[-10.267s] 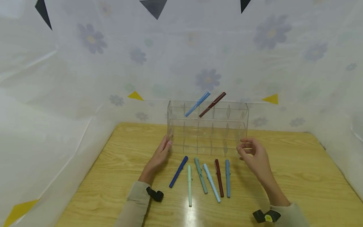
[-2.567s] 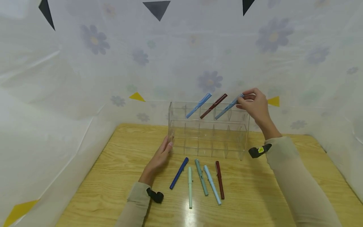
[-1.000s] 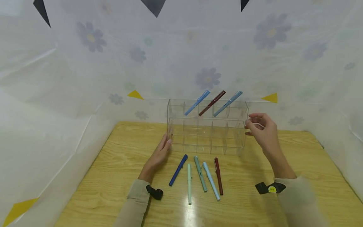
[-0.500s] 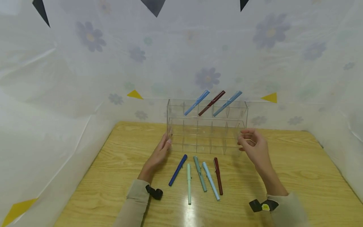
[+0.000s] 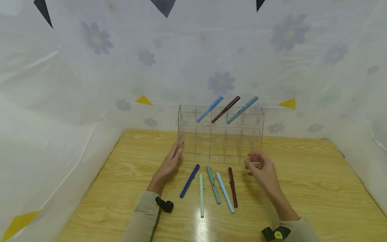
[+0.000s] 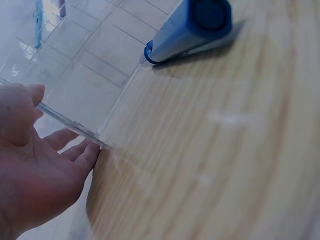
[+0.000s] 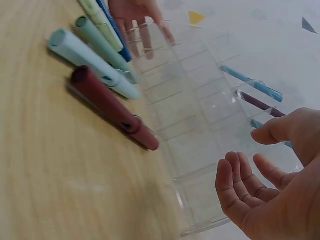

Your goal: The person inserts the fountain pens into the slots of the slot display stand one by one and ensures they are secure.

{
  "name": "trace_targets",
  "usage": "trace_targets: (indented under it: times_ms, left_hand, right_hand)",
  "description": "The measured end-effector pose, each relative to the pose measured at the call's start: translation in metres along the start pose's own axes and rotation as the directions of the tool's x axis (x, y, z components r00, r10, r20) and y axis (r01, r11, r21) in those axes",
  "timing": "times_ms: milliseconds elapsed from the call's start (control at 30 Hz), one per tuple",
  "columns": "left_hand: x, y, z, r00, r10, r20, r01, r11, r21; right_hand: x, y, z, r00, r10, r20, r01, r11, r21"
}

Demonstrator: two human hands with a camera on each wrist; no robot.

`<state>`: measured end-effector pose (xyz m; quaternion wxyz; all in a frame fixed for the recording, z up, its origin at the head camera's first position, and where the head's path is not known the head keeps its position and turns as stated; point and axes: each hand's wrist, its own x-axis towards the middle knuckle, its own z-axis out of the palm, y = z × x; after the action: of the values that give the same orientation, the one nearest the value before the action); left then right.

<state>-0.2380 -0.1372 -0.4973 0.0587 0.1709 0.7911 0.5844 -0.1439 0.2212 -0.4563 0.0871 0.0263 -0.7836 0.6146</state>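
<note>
A clear acrylic pen rack (image 5: 218, 127) with divided compartments stands on the table. Along its left side, my left hand (image 5: 168, 164) grips the side panel; the left wrist view shows the thumb (image 6: 36, 93) at the panel's edge and the fingers on its outer face. My right hand (image 5: 262, 169), fingers loosely bent and holding nothing, hovers by the rack's lower right corner. Its nearest loose pen is dark red (image 5: 232, 187). Beside that pen lie light blue (image 5: 225, 192), grey-green (image 5: 213, 185), pale green (image 5: 201, 195) and dark blue (image 5: 189, 180) pens.
Three pens lean in the rack's top row: bright blue (image 5: 210, 109), dark red (image 5: 226, 109) and grey-blue (image 5: 243, 110). Below them, the lower rows hold no pens. A white flowered curtain (image 5: 187, 60) hangs behind the wooden table (image 5: 314, 181).
The grey-blue pen went from the table into the top row, and my right hand let go of it. That hand has since come down towards the loose pens. My left hand stayed at the rack.
</note>
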Motion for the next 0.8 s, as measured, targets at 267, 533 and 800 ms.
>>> trace_targets:
  times_ms: [267,533,800]
  left_hand:
    - [0.000,0.001,0.000,1.000,-0.006,0.001,0.006,1.000,-0.010]
    - [-0.001,0.000,-0.001,1.000,0.007,0.000,-0.007,1.000,-0.023]
    - [-0.001,0.002,0.000,1.000,0.012,0.008,-0.012,1.000,-0.013]
  right_hand:
    - [-0.006,0.014,0.012,0.998,0.052,0.036,-0.050,0.998,-0.049]
    - [-0.009,0.018,0.022,0.989,0.121,0.090,-0.113,0.989,-0.091]
    - [-0.014,0.022,0.031,0.975,0.167,0.149,-0.138,0.972,-0.189]
